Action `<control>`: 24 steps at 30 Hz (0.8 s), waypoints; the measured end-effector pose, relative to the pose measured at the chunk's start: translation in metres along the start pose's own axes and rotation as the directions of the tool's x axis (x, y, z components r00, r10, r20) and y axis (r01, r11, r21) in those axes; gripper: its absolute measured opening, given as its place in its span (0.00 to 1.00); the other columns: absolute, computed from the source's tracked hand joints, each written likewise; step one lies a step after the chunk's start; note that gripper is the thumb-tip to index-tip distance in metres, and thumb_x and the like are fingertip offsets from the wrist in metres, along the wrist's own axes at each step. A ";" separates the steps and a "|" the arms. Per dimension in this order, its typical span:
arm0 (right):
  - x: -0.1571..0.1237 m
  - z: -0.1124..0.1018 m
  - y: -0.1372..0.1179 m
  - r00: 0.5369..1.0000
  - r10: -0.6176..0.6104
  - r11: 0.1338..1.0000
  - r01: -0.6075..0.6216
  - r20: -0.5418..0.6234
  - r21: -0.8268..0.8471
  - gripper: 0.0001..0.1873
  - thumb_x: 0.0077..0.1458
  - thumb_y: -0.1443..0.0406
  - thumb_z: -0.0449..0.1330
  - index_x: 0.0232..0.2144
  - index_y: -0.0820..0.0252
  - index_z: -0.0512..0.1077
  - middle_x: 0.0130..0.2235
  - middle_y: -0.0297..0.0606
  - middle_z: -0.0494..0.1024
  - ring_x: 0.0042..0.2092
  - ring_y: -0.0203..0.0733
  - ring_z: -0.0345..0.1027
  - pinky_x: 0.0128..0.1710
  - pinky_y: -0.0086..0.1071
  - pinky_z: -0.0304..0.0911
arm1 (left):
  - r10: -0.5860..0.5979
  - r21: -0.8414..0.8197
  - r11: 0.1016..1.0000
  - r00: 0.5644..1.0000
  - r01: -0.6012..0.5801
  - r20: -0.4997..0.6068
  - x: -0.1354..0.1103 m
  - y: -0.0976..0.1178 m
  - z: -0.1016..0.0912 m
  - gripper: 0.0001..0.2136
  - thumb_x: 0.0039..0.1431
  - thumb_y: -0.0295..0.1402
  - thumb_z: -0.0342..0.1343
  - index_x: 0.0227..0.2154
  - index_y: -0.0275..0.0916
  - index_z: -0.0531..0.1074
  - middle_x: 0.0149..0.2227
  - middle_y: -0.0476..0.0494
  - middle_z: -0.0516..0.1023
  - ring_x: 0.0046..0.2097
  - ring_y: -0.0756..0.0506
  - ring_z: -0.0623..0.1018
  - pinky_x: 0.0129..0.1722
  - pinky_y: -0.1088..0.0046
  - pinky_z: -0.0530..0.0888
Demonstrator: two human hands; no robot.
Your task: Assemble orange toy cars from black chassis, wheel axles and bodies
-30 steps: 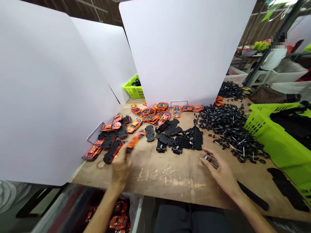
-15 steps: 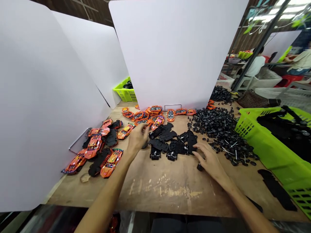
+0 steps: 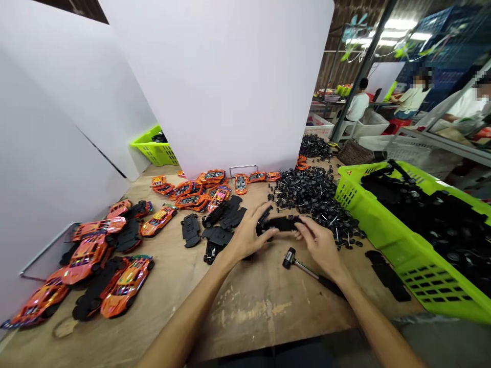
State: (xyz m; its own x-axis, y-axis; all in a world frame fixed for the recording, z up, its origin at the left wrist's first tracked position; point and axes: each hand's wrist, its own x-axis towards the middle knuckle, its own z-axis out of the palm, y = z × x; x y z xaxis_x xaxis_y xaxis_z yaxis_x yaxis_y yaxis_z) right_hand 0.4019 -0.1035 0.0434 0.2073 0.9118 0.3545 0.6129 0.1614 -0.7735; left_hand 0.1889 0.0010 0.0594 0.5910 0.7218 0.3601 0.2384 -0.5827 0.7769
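Two hands on one part: left hand [image 3: 247, 236] and right hand [image 3: 316, 249] are both closed on a black plastic car chassis [image 3: 280, 223], held low over the wooden desk [image 3: 245, 327], near the middle of the view. Left hand wraps one end; right thumb and fingers pinch the other.

Around it: a small black-headed mallet [image 3: 303, 269] lies on the desk just under the right wrist. A heap of black wheels on steel axles [image 3: 310, 194] sits just beyond the hands. Loose chassis [image 3: 191, 230] lie to the left, orange car bodies [image 3: 128, 281] further left, and a lime-green plastic basket [image 3: 418, 278] of black parts at right.

Risks: a slip to the right could scatter the wheel heap and roll axles across the desk. Right wrist could catch the mallet handle. Thin chassis could flex or crack under a hard squeeze.

Hard to see: fingers cover both chassis ends, so fitted axles or wheels can't be confirmed. A dark bit by the left hand is unclear. Right forearm hides the handle end.
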 end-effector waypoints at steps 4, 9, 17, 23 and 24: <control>0.004 -0.032 0.000 0.999 0.043 0.996 -0.044 0.018 0.077 0.19 0.71 0.52 0.53 0.52 0.54 0.77 0.40 0.39 0.84 0.37 0.45 0.79 0.40 0.38 0.75 | -0.204 -0.281 0.929 0.968 0.239 0.149 -0.022 0.021 0.005 0.10 0.63 0.42 0.62 0.35 0.40 0.78 0.34 0.46 0.83 0.37 0.44 0.82 0.39 0.71 0.76; 0.017 -0.054 0.047 0.989 -0.123 0.886 0.147 0.083 -0.439 0.11 0.67 0.58 0.59 0.38 0.56 0.78 0.42 0.44 0.79 0.47 0.51 0.71 0.49 0.43 0.68 | -0.674 -0.705 0.506 0.738 0.496 0.036 -0.075 0.018 0.010 0.21 0.51 0.41 0.71 0.43 0.40 0.70 0.32 0.50 0.80 0.31 0.48 0.80 0.29 0.76 0.76; 0.008 -0.019 0.066 0.963 -0.113 0.695 0.251 0.243 -0.674 0.07 0.64 0.69 0.56 0.38 0.59 0.75 0.42 0.46 0.77 0.46 0.53 0.69 0.46 0.42 0.63 | -0.786 -0.843 0.381 0.613 0.379 -0.080 -0.133 0.021 0.027 0.25 0.54 0.41 0.70 0.53 0.40 0.72 0.51 0.37 0.82 0.49 0.40 0.85 0.44 0.65 0.84; 0.016 -0.016 0.064 0.957 -0.103 0.665 0.268 0.270 -0.697 0.11 0.61 0.72 0.55 0.42 0.60 0.76 0.44 0.49 0.79 0.46 0.55 0.69 0.46 0.43 0.62 | -0.784 -0.677 0.525 0.603 0.516 -0.148 -0.159 0.019 0.008 0.26 0.49 0.48 0.73 0.45 0.37 0.76 0.39 0.41 0.85 0.35 0.40 0.86 0.31 0.66 0.86; 0.017 -0.016 0.063 0.958 -0.098 0.662 0.264 0.268 -0.701 0.10 0.61 0.72 0.56 0.40 0.60 0.76 0.43 0.49 0.79 0.46 0.55 0.69 0.46 0.43 0.62 | -0.789 -0.688 0.500 0.604 0.526 -0.111 -0.161 0.019 0.005 0.26 0.49 0.49 0.73 0.44 0.37 0.75 0.37 0.42 0.85 0.33 0.41 0.86 0.32 0.65 0.86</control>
State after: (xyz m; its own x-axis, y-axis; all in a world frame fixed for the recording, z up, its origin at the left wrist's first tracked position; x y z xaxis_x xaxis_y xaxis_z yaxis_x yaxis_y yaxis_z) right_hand 0.4561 -0.0835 0.0092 -0.0656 0.9594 0.2745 0.9953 0.0825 -0.0505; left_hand 0.1024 -0.1284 0.0135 0.0833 0.9374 -0.3383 -0.1002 0.3456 0.9330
